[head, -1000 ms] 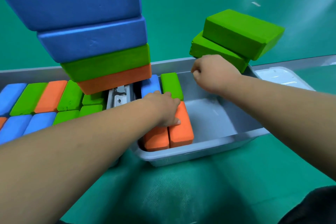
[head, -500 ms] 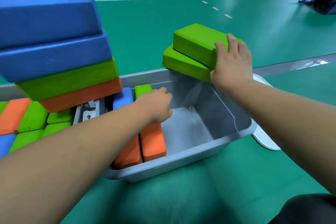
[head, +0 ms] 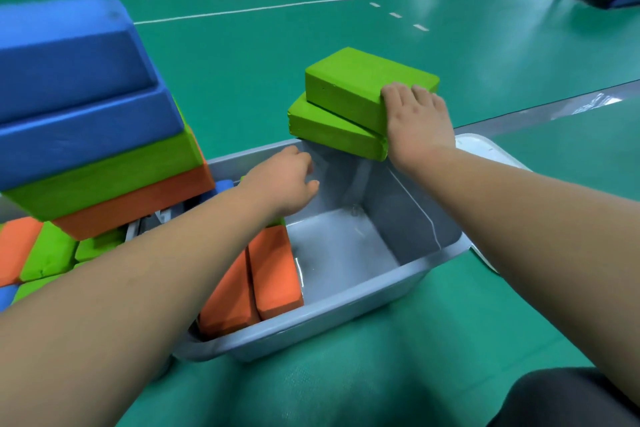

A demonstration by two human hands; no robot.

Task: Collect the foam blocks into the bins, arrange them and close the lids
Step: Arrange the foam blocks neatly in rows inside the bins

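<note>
**Green pair on the far rim lies crosswise to the rows in the bin**

Nearest is the grey bin (head: pixel 346 319). Two orange blocks (head: pixel 273 270) stand on edge along its left side, long axes running near to far, and the bin floor to their right is bare. Above the bin's middle the left grip (head: pixel 284 180) hovers, fingers loosely curled, holding nothing. At the far rim, the lower green block (head: pixel 332 132) seems to rest on the edge, with the upper green block (head: pixel 360 80) skewed on top. Both have their long axes left to right, across the orange pair. The right grip (head: pixel 417 125) holds the upper one's right end, fingers hooked over the top edge and palm against the end face; the thumb is hidden. It is the nearer hand. By my judgement the block must come toward the person, down, and about a quarter turn to sit beside the orange. That side is open. The tall stack of blocks (head: pixel 86 114) crowds the left, and a white lid (head: pixel 485 149) lies just past the right wall
</note>
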